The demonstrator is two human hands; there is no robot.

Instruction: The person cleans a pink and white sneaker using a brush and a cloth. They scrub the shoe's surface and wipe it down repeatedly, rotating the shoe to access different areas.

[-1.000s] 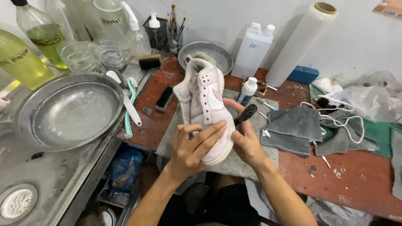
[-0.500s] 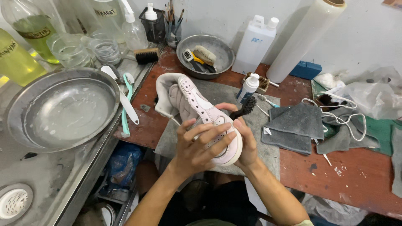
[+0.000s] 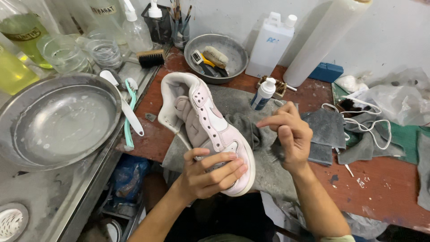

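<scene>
A pink and white sneaker [image 3: 204,118] lies on a grey mat [image 3: 268,172] on the red-brown bench, heel away from me and sole toward the right. My left hand [image 3: 210,175] wraps over its toe from the near side. My right hand [image 3: 290,134] is raised just right of the shoe, its fingers pinched on a crumpled grey cloth [image 3: 244,127] that trails down against the shoe's side. A dark bit shows under that hand's fingers; I cannot tell whether it is the black brush.
A wide metal basin [image 3: 27,148] sits at left beside a teal toothbrush [image 3: 127,112]. Behind the shoe are a metal bowl [image 3: 233,62] holding brushes, a white jug [image 3: 268,45], a small white bottle [image 3: 262,94] and a plastic-wrap roll [image 3: 322,40]. Grey rags [image 3: 331,127] and white laces [image 3: 358,127] lie right.
The shoe has been rolled from upright onto its side. My right hand left the toe, moved right and up, and now pinches the grey cloth; the black brush head no longer shows.
</scene>
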